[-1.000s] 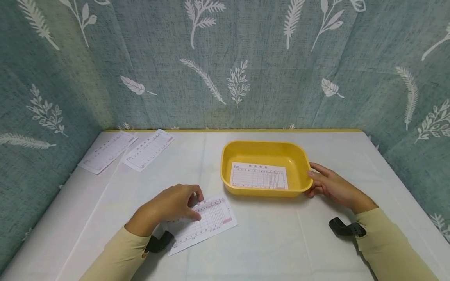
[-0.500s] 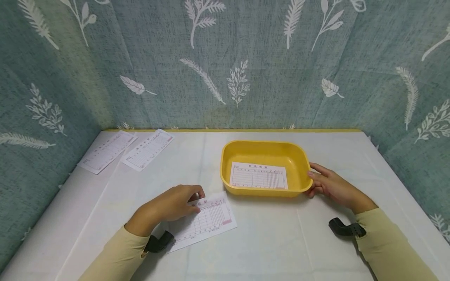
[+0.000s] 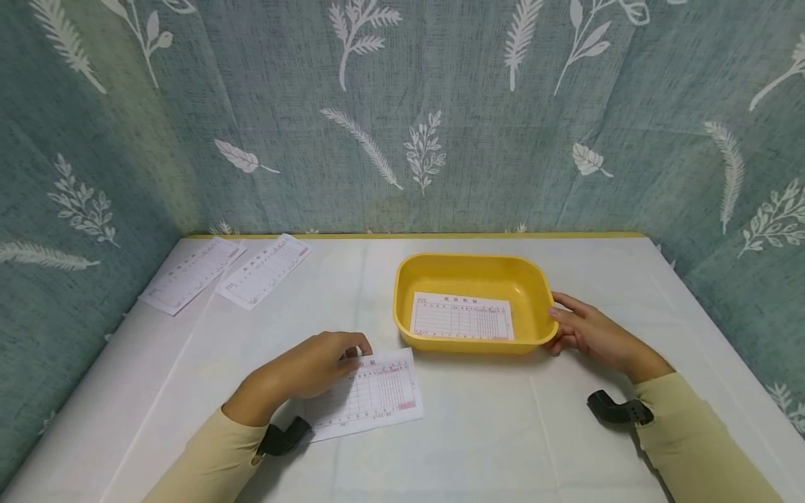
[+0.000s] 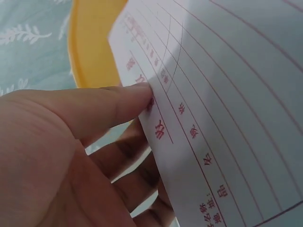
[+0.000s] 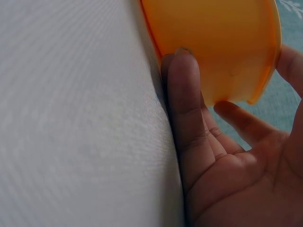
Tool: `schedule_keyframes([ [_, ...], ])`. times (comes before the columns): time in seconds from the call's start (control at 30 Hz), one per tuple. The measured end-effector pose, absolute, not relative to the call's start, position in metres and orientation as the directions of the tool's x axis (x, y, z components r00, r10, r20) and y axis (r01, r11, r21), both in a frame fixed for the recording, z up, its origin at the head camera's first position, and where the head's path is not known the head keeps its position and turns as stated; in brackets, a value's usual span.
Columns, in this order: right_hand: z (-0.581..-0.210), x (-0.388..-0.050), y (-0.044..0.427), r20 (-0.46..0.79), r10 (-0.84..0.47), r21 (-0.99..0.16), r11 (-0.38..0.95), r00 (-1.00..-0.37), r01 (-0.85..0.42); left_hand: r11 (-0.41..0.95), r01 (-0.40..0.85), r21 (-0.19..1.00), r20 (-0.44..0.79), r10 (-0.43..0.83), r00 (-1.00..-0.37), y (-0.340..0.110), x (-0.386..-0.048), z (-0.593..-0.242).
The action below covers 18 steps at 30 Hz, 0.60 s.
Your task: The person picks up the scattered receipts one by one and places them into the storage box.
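Observation:
A white printed receipt slip [image 3: 377, 398] with red ruled lines is pinched at its top edge by my left hand [image 3: 308, 367]. In the left wrist view the thumb presses on the slip's printed face [image 4: 222, 123], while the other fingers lie behind it. The slip is tilted, raised off the table along that edge. To the right, a yellow plastic tray [image 3: 474, 344] has one similar slip [image 3: 462, 316] lying flat inside. My right hand [image 3: 591, 332] holds the tray's right end, its thumb at the rim and several fingers against the outer wall [image 5: 218, 47].
Two more printed slips, one [image 3: 191, 274] at the far left and another [image 3: 265, 271] beside it, lie on the white tablecloth [image 3: 465, 433]. Behind the table's yellow back edge [image 3: 352, 236] hangs a green leaf-patterned cloth [image 3: 283, 84].
The left hand has pinched the slip's top edge and lifted it a little; the slip has turned slightly and its lower edge has moved up. The right hand and tray stay put.

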State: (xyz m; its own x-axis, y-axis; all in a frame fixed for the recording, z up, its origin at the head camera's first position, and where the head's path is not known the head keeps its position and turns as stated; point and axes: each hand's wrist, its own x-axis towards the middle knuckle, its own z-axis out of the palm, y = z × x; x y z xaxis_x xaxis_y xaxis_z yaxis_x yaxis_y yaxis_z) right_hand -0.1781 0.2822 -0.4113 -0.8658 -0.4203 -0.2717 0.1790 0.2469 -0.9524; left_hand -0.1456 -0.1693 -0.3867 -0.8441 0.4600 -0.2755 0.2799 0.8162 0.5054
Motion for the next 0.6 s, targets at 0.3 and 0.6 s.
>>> schedule_keyframes([
  [0.3,-0.4122,-0.1774,0.2816,-0.288,-0.412,-0.947,0.256,-0.864,0.194,0.766,0.318,0.558,-0.23,0.511,-0.828,-0.1629,-0.1415,-0.3895],
  [0.6,-0.4165,-0.178,0.2836,-0.292,-0.399,-0.945,0.261,-0.869,0.198,0.722,0.4,0.564,-0.128,0.555,-0.822,-0.1596,-0.1405,-0.3844],
])
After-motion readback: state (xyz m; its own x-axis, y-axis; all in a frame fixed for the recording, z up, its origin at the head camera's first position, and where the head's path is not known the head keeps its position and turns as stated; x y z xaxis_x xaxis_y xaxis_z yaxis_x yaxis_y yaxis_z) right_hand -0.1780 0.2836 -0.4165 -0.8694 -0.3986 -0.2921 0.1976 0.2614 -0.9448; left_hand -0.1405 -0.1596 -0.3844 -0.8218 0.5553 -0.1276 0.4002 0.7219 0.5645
